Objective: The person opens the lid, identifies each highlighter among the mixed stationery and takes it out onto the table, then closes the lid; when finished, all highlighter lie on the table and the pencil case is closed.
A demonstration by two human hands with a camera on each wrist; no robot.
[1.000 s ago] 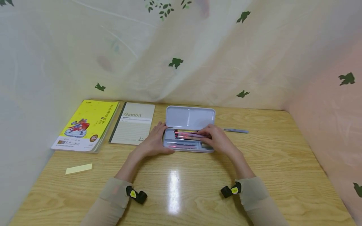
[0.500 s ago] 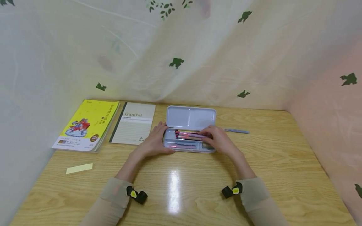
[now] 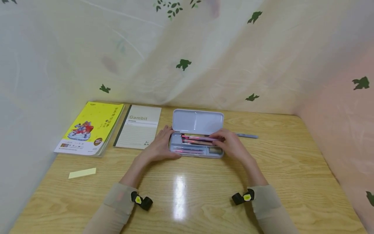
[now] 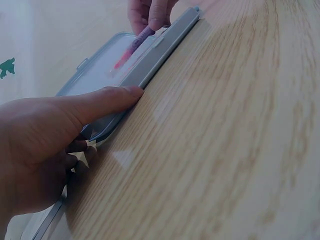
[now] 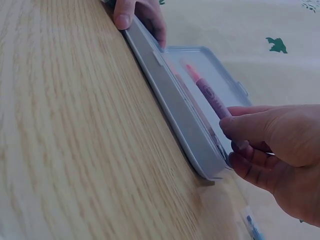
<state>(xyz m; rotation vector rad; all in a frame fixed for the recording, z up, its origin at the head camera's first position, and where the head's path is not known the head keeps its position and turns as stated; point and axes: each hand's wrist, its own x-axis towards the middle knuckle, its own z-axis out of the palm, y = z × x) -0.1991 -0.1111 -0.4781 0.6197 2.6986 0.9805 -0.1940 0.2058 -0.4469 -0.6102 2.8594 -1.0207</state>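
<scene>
- The case (image 3: 208, 122) was gripped at nine o'clock by the left hand (image 3: 159, 144), thumb extended.
- At three, a purple pen (image 5: 212, 97) was pinched by the right hand (image 3: 231, 143).

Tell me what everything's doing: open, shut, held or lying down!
Pencil case: open, lid swung back
Purple pen: pinched near one end
Other pens: lying in the case
Left hand: holding the case's left end
Right hand: pinching the purple pen
Blue pen: lying on the table
Yellow book: shut
Gambit notebook: shut
Yellow strip: lying flat
</scene>
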